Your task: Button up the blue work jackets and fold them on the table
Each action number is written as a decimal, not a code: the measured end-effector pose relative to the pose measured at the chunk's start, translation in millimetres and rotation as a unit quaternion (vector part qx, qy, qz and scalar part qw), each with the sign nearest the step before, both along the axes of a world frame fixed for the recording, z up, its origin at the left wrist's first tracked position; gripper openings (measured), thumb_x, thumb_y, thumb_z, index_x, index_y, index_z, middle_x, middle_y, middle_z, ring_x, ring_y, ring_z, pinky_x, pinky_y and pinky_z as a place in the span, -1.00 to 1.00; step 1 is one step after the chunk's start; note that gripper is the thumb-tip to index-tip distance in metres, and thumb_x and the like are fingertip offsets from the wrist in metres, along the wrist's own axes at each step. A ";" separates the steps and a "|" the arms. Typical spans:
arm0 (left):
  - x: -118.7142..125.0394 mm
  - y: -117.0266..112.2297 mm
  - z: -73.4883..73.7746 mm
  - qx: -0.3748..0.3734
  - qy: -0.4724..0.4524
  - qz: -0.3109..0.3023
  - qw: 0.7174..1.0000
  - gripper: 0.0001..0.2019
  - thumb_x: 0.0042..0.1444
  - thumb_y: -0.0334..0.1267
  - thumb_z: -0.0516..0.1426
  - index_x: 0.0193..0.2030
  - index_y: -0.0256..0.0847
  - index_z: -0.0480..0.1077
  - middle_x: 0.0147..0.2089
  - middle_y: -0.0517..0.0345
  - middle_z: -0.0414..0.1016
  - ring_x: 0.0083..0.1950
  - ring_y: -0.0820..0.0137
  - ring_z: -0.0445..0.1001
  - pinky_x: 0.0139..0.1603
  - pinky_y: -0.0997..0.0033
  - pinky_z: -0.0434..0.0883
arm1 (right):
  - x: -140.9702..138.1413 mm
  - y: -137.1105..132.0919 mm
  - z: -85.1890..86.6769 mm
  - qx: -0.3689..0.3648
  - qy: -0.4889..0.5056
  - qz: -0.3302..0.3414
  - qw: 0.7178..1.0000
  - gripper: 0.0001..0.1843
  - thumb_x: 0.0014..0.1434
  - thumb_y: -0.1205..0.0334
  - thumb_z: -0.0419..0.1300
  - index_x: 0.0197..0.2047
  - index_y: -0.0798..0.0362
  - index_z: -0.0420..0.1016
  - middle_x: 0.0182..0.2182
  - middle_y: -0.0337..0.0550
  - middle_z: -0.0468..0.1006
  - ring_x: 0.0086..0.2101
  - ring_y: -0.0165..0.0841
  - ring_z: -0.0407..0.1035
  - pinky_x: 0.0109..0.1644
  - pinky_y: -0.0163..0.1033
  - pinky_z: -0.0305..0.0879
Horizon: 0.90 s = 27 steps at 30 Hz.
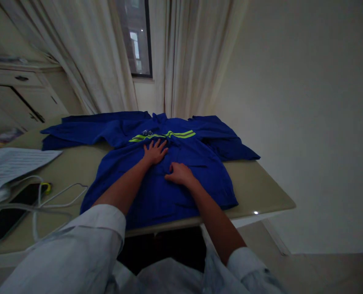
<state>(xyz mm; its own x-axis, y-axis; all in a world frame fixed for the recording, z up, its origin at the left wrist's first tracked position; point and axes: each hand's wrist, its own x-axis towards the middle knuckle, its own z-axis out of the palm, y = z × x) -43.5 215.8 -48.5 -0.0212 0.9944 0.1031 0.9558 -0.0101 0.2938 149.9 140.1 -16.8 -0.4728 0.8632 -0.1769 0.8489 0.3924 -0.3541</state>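
A blue work jacket [181, 179] with yellow-green reflective stripes [163, 135] lies spread flat on a pale table [255, 188], sleeves out to both sides. My left hand [155, 152] rests palm down on the jacket's chest just below the stripes, fingers spread. My right hand [179, 173] lies a little nearer and to the right, fingers curled down against the cloth near the front placket; whether it pinches the fabric is unclear.
On the table's left lie papers [13, 163], a dark phone [10, 212] and white cables [59, 196]. A cabinet [19, 98] stands at the far left. Curtains [193, 57] and a window [135, 36] are behind the table. A plain wall is at right.
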 end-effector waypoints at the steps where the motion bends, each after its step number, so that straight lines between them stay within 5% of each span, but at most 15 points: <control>1: 0.6 -4.8 1.0 0.044 -0.012 0.013 0.999 -0.40 0.46 0.04 -0.18 0.56 -0.01 0.10 0.60 -0.05 0.07 0.56 -0.11 0.05 0.46 -0.38 0.06 | 0.4 7.9 -3.6 -0.006 0.009 -0.008 1.000 -0.56 0.19 -0.10 0.29 0.02 0.00 0.55 0.01 0.05 0.64 0.02 -0.04 0.53 0.03 -0.10 0.39; 5: 1.4 -35.9 5.1 0.096 -0.027 0.046 0.994 -0.57 0.38 -0.27 -0.06 0.28 -0.31 0.38 0.24 -0.28 0.45 0.23 0.04 0.43 0.29 0.02 0.37 | 6.4 30.0 -17.7 0.006 0.079 -0.012 0.997 -0.55 0.19 0.09 0.24 0.13 0.00 0.53 0.09 0.06 0.60 0.10 -0.03 0.47 0.14 -0.07 0.35; 9: -0.7 -69.2 5.5 0.057 -0.070 -0.069 0.994 -0.74 0.32 -0.32 -0.02 -0.01 -0.20 0.46 -0.03 -0.09 0.53 0.03 0.15 0.49 0.15 0.13 0.42 | 18.8 36.4 -30.9 -0.014 0.239 -0.039 0.970 -0.51 0.09 0.24 0.23 0.13 -0.03 0.43 -0.04 -0.08 0.60 -0.03 -0.16 0.49 0.05 -0.14 0.38; 12: -2.9 -90.6 4.4 0.002 -0.103 -0.153 0.983 -0.79 0.30 -0.24 0.06 -0.03 -0.16 0.48 -0.03 -0.03 0.52 0.01 0.18 0.47 0.13 0.13 0.39 | 27.9 38.7 -36.6 -0.042 0.345 -0.106 0.931 -0.53 0.04 0.26 0.17 0.07 -0.06 0.34 -0.18 -0.22 0.54 -0.19 -0.26 0.47 -0.13 -0.21 0.38; 17: -2.0 -111.0 10.3 -0.067 -0.101 -0.250 0.961 -0.63 0.16 0.10 0.29 0.04 0.04 0.55 0.23 0.08 0.44 0.27 0.05 0.31 0.29 -0.04 0.19 | 31.5 37.7 -35.6 -0.103 0.430 -0.145 0.885 -0.52 -0.03 0.25 0.13 0.02 -0.09 0.27 -0.37 -0.38 0.40 -0.48 -0.40 0.25 -0.37 -0.33 0.21; 27: 3.9 -109.3 16.6 -0.091 -0.157 -0.263 0.948 -0.85 0.19 -0.16 0.25 -0.17 -0.11 0.61 -0.13 0.17 0.65 -0.03 0.26 0.54 0.14 0.21 0.24 | 20.1 23.9 -19.5 -0.155 0.412 -0.108 0.891 -0.81 0.08 0.20 0.16 -0.21 -0.01 0.48 -0.50 -0.34 0.29 -0.49 -0.41 0.18 -0.44 -0.35 0.11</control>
<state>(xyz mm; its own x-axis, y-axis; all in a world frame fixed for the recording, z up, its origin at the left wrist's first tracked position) -39.7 106.5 -31.9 0.4808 0.8769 -0.0006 0.6985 -0.3826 0.6048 170.0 164.0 -36.3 -0.3806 0.9202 -0.0917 0.2948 0.0267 -0.9552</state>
